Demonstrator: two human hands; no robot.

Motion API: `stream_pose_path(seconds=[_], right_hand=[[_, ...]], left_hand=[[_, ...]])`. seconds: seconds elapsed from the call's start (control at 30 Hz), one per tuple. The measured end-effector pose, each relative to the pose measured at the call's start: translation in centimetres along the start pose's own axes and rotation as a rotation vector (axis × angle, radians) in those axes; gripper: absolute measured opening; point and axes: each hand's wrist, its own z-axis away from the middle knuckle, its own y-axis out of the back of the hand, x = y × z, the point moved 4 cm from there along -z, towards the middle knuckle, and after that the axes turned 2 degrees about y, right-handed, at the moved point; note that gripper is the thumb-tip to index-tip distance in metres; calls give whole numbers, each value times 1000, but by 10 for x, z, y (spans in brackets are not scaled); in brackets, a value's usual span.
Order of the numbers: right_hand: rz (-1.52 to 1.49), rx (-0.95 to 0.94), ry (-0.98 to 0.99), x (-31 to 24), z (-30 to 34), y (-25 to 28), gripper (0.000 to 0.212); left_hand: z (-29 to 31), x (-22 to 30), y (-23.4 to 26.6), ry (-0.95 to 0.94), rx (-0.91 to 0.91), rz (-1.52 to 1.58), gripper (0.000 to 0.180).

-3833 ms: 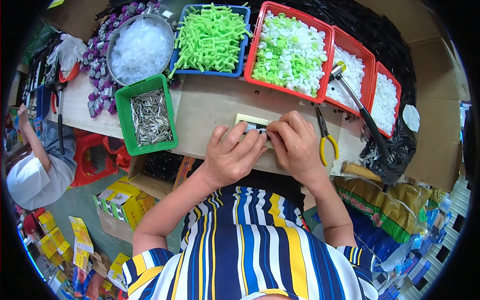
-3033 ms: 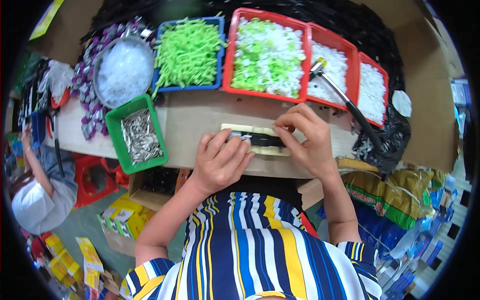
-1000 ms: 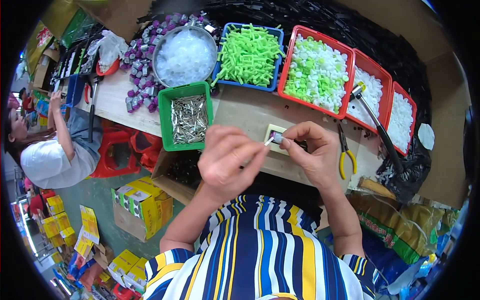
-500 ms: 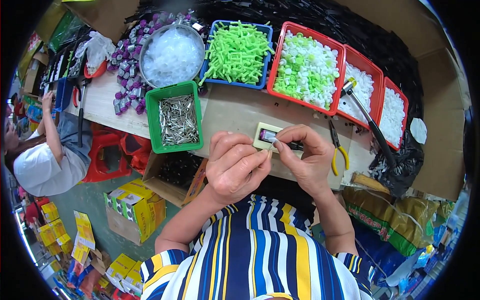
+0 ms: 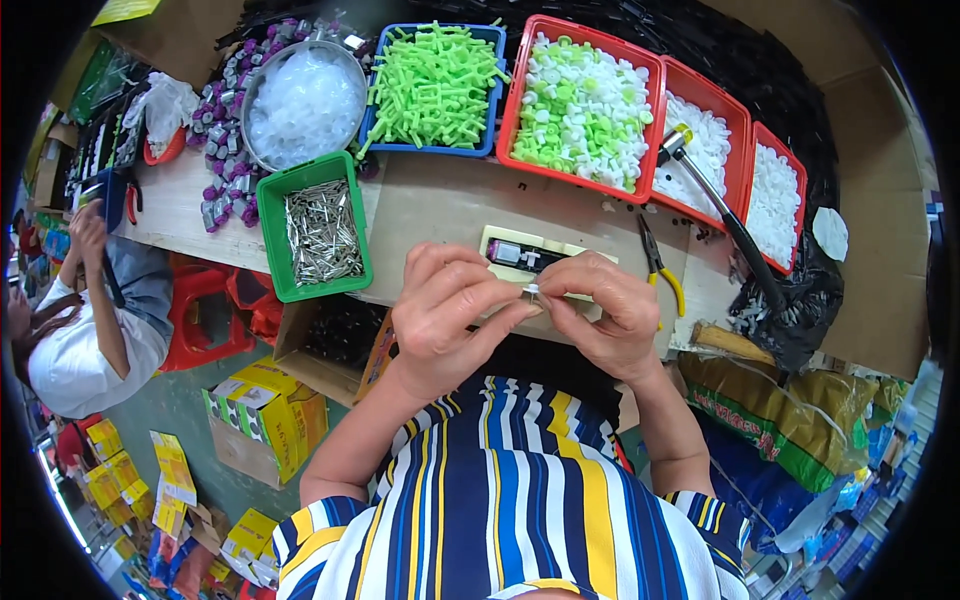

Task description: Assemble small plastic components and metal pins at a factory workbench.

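Note:
My left hand (image 5: 445,312) and my right hand (image 5: 608,315) meet over the table's near edge, fingertips pinched together. Between them shows a small white plastic piece (image 5: 532,289), held in the right fingertips. The left thumb and finger close on something thin, mostly hidden; it looks like a metal pin. Just beyond the hands lies a cream holder (image 5: 567,247) with a black housing in it. A small silver motor (image 5: 508,251) with a purple end sits in that housing, and a white part shows beside it.
A green bin of metal pins (image 5: 268,222) stands left of my hands. Behind are a bowl of clear pieces (image 5: 250,120), a blue bin of green parts (image 5: 492,100) and red bins (image 5: 655,95) of white pieces. Pliers (image 5: 655,262) and a hammer (image 5: 735,222) lie right. A co-worker (image 5: 90,340) sits left.
My view has shifted slightly, so the bins sit further left and higher. More of the cream holder shows. My hands stay pinched together; the co-worker's hands now hold a dark-handled tool.

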Motion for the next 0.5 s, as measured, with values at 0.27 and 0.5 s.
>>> stream_pose_path(seconds=[0.27, 0.5], right_hand=[[28, -32, -5, -2, 4, -3, 21], [117, -59, -19, -2, 6, -2, 21]], left_hand=[[-5, -12, -6, 38, -134, 113, 44], [-3, -19, -13, 6, -178, 139, 44]])
